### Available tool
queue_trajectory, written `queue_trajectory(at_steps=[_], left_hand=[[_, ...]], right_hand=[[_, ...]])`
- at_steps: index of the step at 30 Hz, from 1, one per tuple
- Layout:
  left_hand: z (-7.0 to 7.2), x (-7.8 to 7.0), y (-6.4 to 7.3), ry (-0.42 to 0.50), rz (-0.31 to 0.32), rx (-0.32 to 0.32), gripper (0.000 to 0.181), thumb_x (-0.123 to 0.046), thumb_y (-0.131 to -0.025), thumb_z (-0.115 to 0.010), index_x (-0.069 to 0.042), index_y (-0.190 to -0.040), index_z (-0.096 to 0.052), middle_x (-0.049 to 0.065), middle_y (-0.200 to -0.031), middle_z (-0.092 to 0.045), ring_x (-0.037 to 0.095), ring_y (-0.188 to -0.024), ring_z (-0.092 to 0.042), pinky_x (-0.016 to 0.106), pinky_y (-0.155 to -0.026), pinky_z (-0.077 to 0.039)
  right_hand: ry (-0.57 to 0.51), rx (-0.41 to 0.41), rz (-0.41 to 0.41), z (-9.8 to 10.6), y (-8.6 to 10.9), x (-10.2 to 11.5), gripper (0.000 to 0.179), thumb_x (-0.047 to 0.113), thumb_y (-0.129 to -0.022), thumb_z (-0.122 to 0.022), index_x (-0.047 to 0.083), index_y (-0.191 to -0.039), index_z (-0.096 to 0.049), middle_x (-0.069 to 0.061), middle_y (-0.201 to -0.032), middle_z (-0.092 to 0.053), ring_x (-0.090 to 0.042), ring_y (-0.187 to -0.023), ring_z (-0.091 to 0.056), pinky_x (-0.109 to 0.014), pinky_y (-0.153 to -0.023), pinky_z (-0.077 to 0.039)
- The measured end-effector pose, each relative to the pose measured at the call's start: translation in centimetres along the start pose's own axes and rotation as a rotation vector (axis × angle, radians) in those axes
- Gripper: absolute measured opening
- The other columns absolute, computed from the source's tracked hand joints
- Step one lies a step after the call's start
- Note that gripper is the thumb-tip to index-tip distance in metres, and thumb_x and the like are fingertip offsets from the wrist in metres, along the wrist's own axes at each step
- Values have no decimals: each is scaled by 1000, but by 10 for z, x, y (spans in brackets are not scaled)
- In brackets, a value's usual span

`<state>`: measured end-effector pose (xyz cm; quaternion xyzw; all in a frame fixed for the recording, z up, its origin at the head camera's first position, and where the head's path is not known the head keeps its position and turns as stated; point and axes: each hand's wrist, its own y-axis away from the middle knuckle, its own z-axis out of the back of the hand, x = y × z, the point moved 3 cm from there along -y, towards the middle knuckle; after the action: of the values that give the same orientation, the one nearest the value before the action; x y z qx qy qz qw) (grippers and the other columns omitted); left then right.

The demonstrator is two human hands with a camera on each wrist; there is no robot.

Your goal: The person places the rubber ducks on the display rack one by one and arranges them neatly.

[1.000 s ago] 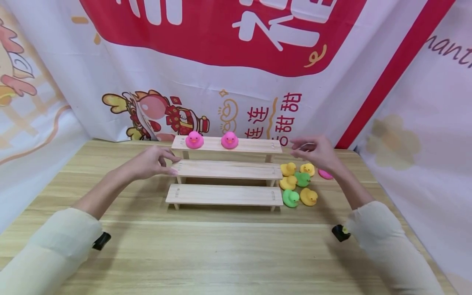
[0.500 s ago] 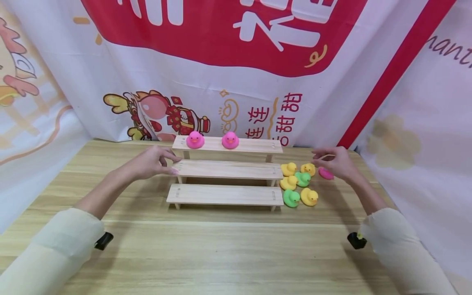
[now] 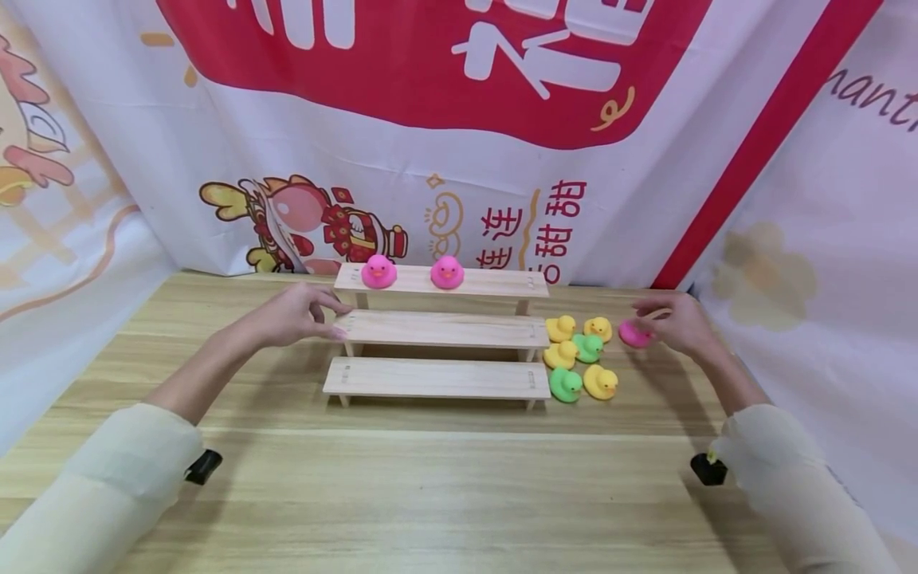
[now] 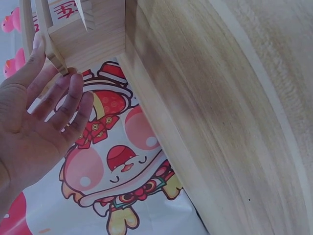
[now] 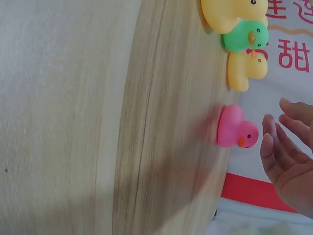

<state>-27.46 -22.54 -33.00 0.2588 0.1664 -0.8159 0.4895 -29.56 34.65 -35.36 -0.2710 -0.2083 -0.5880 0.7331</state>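
Observation:
A stepped wooden display rack with three boards stands on the table. My left hand pinches the left end of its middle board; in the left wrist view the thumb lies on one side of the board and fingertips on the other. Two pink rubber ducks sit on the top board, at its left and middle. My right hand hovers just above a third pink rubber duck on the table. In the right wrist view its fingers are loosely bent, apart from the pink duck.
Yellow ducks and green ducks are grouped on the table right of the rack, left of the lone pink duck. A printed cloth hangs behind, and another cloth borders the right side.
My right hand has moved right and down, from beside the top board's right end to above the pink duck on the table. The left hand stays at the middle board.

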Motion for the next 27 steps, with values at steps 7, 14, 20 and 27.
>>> queue_trajectory(at_steps=[7,14,20,27], left_hand=[[1,0,-1,-8,9,-1,44,-15,-86,-86,5,-124,-72,22,-122,-69,19,-72,-59,27,-58,-48],[0,0,0,5,16,0,44,-14,-86,-86,5,-124,-72,25,-125,-67,19,-69,-58,27,-56,-47],[0,-3,1,-9,21,7,44,-14,-86,-86,5,-123,-72,28,-131,-65,18,-66,-56,26,-55,-45],[1,-4,1,-20,21,1,44,-14,-86,-86,5,-123,-72,27,-128,-66,18,-69,-58,27,-58,-47]], right_hand=[[54,18,-77,3,-2,-7,43,14,-95,-74,-13,-128,-65,-35,-120,-67,-35,-92,-71,-24,-65,-55],[129,29,-89,2,-5,-19,39,12,-93,-74,-12,-124,-68,-32,-116,-69,-44,-109,-62,-31,-76,-52],[146,30,-57,-1,-4,-25,36,7,-89,-77,-13,-118,-70,-30,-109,-72,-45,-113,-59,-39,-86,-49],[137,66,-72,-1,-4,-26,38,8,-88,-78,-12,-120,-70,-30,-113,-72,-45,-112,-59,-35,-82,-50]])
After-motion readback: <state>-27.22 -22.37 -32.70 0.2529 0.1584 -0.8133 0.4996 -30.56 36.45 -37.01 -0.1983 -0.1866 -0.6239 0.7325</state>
